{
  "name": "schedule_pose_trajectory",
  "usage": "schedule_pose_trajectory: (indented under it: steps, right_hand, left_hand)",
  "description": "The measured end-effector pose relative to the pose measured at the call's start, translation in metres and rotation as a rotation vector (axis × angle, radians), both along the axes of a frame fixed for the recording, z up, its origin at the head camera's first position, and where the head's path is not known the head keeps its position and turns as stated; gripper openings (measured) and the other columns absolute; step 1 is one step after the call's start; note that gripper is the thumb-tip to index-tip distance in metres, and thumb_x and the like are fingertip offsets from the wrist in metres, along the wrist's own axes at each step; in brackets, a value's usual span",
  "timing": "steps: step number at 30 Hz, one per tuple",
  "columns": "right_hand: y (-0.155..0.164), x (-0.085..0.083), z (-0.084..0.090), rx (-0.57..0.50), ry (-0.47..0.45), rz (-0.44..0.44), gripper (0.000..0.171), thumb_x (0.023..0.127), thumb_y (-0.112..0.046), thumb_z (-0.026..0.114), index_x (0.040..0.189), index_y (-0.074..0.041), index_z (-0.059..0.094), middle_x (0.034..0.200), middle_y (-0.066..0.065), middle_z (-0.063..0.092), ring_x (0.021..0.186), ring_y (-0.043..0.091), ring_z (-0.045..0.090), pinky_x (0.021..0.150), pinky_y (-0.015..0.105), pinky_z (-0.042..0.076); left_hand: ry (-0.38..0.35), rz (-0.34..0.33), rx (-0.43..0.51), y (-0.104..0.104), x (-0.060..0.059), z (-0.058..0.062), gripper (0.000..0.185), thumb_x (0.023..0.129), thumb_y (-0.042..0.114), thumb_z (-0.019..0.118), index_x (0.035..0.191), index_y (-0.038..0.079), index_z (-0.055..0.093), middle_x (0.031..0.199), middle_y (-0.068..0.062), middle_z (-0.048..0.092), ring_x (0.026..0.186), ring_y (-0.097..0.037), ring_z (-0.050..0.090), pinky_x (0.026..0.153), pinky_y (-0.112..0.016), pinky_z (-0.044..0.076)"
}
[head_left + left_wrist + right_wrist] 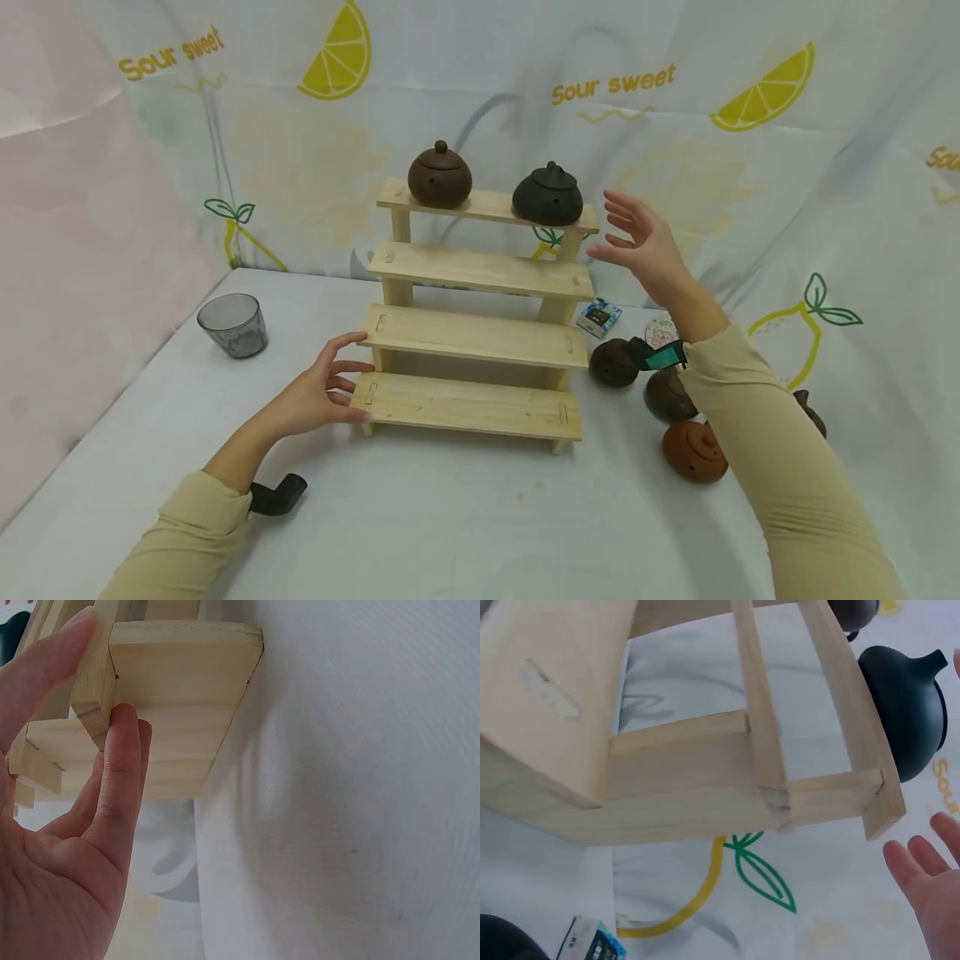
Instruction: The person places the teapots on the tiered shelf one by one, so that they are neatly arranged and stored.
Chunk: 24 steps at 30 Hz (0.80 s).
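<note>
A pale wooden stepped shelf (472, 333) with several tiers stands on the white table. A brown teapot (439, 175) and a black teapot (547, 196) sit on its top tier. My left hand (318, 392) rests with straight fingers against the left end of the lower tiers (150, 690). My right hand (641, 242) hovers open in the air just right of the black teapot (904, 705), touching nothing; its fingertips (922, 862) show in the right wrist view.
Three brown teapots (693, 450) lie on the table right of the shelf, partly behind my right forearm. A small printed box (600, 317) sits behind them. A grey glass cup (233, 325) stands at the left. A lemon-print cloth backs the scene.
</note>
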State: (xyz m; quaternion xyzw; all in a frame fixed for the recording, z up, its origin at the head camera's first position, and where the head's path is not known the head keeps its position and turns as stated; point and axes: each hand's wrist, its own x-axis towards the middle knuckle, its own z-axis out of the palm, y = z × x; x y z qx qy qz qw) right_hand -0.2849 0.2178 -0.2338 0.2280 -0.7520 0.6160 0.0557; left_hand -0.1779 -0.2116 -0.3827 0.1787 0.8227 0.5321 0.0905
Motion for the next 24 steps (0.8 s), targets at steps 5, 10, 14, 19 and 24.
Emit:
schedule_pose_trajectory:
  steps: [5,10,14,19,24]
  right_hand:
    - [0.008,0.01,-0.013,-0.007,-0.006,-0.016,0.07,0.08,0.006,0.068,0.141,-0.01,0.038,0.146,0.01,0.031,0.133,0.026,0.028,0.105,0.042,0.028]
    - [0.016,0.02,-0.026,0.001,-0.041,-0.049,0.069,0.081,0.002,0.069,0.142,-0.01,0.037,0.147,0.01,0.03,0.134,0.026,0.027,0.105,0.044,0.027]
    - [0.022,0.025,-0.036,0.007,-0.071,-0.088,0.069,0.082,0.001,0.069,0.142,-0.012,0.037,0.147,0.009,0.03,0.134,0.026,0.027,0.105,0.045,0.027]
    - [0.03,0.031,-0.051,0.037,-0.073,-0.149,0.068,0.082,-0.001,0.069,0.141,-0.012,0.038,0.146,0.012,0.031,0.133,0.027,0.028,0.103,0.045,0.029]
    - [0.038,0.036,-0.067,0.046,-0.076,-0.169,0.068,0.083,0.0,0.068,0.142,-0.011,0.036,0.146,0.015,0.03,0.133,0.03,0.028,0.103,0.046,0.03]
  left_hand:
    - [-0.011,-0.004,0.012,0.0,-0.001,-0.001,0.105,0.069,0.003,0.081,0.146,0.026,0.013,0.131,-0.026,0.044,0.096,-0.029,0.057,0.073,-0.029,0.051]
    - [-0.019,-0.009,0.019,0.0,-0.001,-0.001,0.106,0.069,0.003,0.081,0.146,0.026,0.012,0.131,-0.027,0.044,0.096,-0.03,0.058,0.072,-0.029,0.051]
    - [-0.014,-0.006,0.016,-0.001,-0.001,-0.001,0.106,0.069,0.002,0.081,0.146,0.026,0.013,0.131,-0.027,0.044,0.096,-0.03,0.058,0.072,-0.029,0.051]
    - [-0.012,-0.005,0.01,-0.001,-0.001,-0.001,0.106,0.069,0.003,0.082,0.146,0.026,0.012,0.131,-0.027,0.044,0.096,-0.03,0.057,0.072,-0.028,0.051]
    - [-0.008,-0.005,0.0,0.0,-0.001,-0.001,0.106,0.069,0.004,0.082,0.146,0.026,0.012,0.131,-0.027,0.044,0.097,-0.03,0.057,0.073,-0.028,0.051]
